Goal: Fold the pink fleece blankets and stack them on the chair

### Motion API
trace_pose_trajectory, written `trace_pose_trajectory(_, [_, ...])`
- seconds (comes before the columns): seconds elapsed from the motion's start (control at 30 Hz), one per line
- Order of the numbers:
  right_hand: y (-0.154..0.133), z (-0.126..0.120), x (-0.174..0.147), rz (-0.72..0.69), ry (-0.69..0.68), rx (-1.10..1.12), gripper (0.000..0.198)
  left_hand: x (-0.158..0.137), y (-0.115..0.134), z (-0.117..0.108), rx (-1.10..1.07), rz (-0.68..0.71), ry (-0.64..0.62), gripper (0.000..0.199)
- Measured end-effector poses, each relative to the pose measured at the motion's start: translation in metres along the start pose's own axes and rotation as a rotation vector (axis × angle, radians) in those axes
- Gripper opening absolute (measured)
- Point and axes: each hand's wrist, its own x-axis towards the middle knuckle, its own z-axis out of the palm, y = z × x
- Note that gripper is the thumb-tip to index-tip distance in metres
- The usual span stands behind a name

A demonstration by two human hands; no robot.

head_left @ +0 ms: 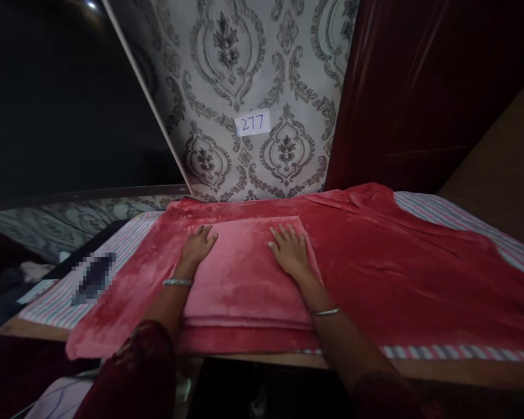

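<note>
A folded pink plush cloth [244,267] lies flat in the middle, its layered edge toward me. Beneath it spreads a larger red plush blanket [384,279], which reaches far to the right with a few creases. My left hand [198,244] rests at the folded cloth's upper left edge, fingers spread. At the upper right corner, my right hand [290,247] lies flat on the cloth with its fingers apart. Neither hand grips anything.
A striped sheet [454,215] covers the wooden table [463,372] under the blanket. On the left is a blurred dark item [94,278]. Patterned wallpaper with a paper label [253,122] reading 277 stands behind, between a dark screen-like panel [70,105] and a dark red panel [410,87].
</note>
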Motion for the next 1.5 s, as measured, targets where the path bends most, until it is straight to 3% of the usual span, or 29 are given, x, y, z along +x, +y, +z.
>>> trace_pose_trajectory(0.5, [0.009,0.014,0.003,-0.025,0.061,-0.196,0.054,-0.005,-0.003,0.001,-0.161,-0.044,-0.027,0.061])
trace_pose_trajectory(0.7, [0.010,0.018,0.004,-0.025,0.078,-0.176,0.052,0.000,0.003,-0.012,-0.076,-0.095,-0.058,0.061])
trace_pose_trajectory(0.8, [0.007,0.017,0.002,0.002,0.079,-0.151,0.051,-0.002,0.037,-0.029,-0.028,-0.049,-0.022,0.062])
trace_pose_trajectory(0.87, [0.004,0.015,0.001,0.010,0.074,-0.145,0.051,-0.006,0.074,-0.035,-0.059,0.119,0.008,0.061])
trace_pose_trajectory(0.97, [0.003,0.012,0.000,-0.006,0.081,-0.150,0.051,-0.017,0.132,-0.028,-0.113,0.442,-0.030,0.057])
trace_pose_trajectory(1.07, [0.003,0.013,-0.001,-0.023,0.092,-0.157,0.051,-0.021,0.160,-0.010,-0.131,0.505,-0.101,0.055])
trace_pose_trajectory(1.13, [0.005,0.015,-0.001,-0.023,0.101,-0.157,0.051,-0.017,0.154,-0.002,-0.133,0.432,-0.102,0.056])
trace_pose_trajectory(1.2, [0.006,0.017,-0.002,-0.022,0.111,-0.153,0.052,-0.009,0.132,-0.001,-0.120,0.314,-0.092,0.056])
trace_pose_trajectory(1.33, [0.006,0.017,-0.002,-0.021,0.102,-0.144,0.052,0.002,0.061,-0.012,-0.081,0.057,-0.123,0.055])
trace_pose_trajectory(1.5, [0.006,0.014,-0.003,-0.021,0.095,-0.131,0.053,-0.004,-0.011,-0.018,-0.091,-0.065,-0.160,0.062])
